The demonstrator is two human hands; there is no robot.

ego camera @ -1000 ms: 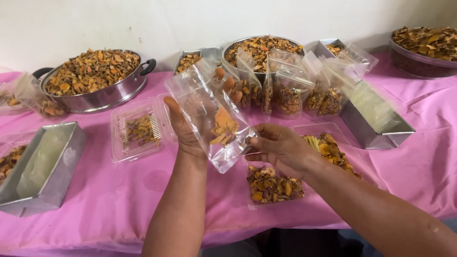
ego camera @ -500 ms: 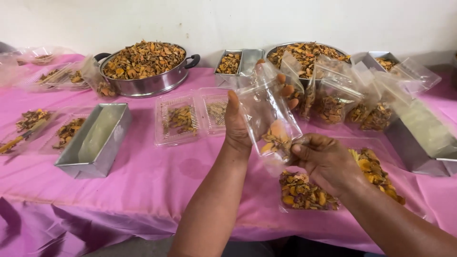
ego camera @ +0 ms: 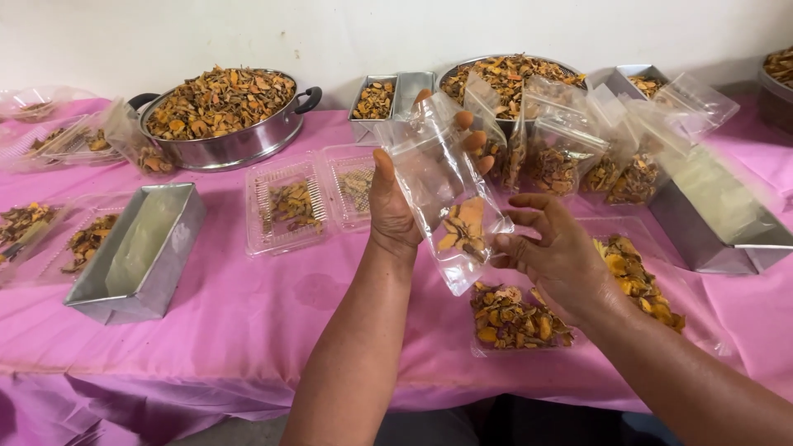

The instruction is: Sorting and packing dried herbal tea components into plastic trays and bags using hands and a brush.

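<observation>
— What lay under the hands, and what stood behind them?

— A table [ego camera: 248, 314] draped in a pink, faintly creased cloth; beyond the hands rose a plain pale wall [ego camera: 330, 33]; to the far left of the left hand [ego camera: 395, 206] sat a round steel pan [ego camera: 223, 140] with black handles, heaped with dried orange-brown slices; nearer on that side lay a long rectangular metal tin [ego camera: 140, 252], and just left of the hand two clear, ribbed plastic trays [ego camera: 310, 198] with a few slices in them.

— And the materials close by?

— Behind the fingertips stood a row of filled clear pouches [ego camera: 570, 149], glossy and crinkled; below the right hand [ego camera: 553, 256] a flat pouch of slices [ego camera: 516, 318] rested on the cloth.

— What did the hands do?

— The left hand grasped a thin transparent bag [ego camera: 446, 186], thumb on the near face, fingers behind the top; the right hand was loosely open, fingers curled, its fingertips at the bag's lower right edge; whether they pinched it could not be told.

— How did the bag lie?

— It was held above the table between the hands; its long axis ran tilted, mouth up and to the left, bottom down and to the right; a few orange slices [ego camera: 462, 227] had settled in the lower part.
</observation>
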